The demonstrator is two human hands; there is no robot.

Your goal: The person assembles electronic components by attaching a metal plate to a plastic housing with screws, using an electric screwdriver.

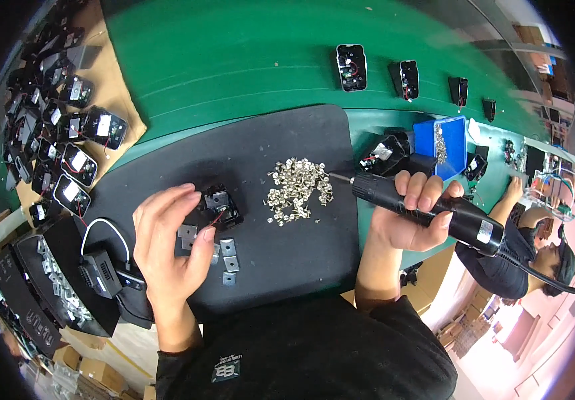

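Left hand (171, 250): curving loosely, thumb and fingers well apart, gripping nothing visible; hanging just left of the black housing (233, 212), contact impossible to tell.
Right hand (404, 223): wrapping tight around a black electric screwdriver (464, 223), covering much of the cylindrical middle.
Screwdriver bit (342, 178): pointing left at the screws, thin tip getting lost beside the pile.
Black housing: sitting on the mat, boxy and hollow, left edge disappearing behind fingertips, red wire and dull metal showing inside.
Metal plates (229, 263): lying flat below the housing, grey, squarish, holed, some hiding behind the thumb.
Screws (294, 187): heaping up, shiny and silvery, on the matte dark mat (287, 267).
Blue bin (424, 150): holding more small metal pieces, too small to make out.
Brown sheet (117, 87): bearing crowded wired housings (77, 163), outermost ones fading into the dark rim.
Green surface (234, 53): carrying a spaced row of open housings (351, 67).
Co-worker (504, 263): showing sideways at far right.
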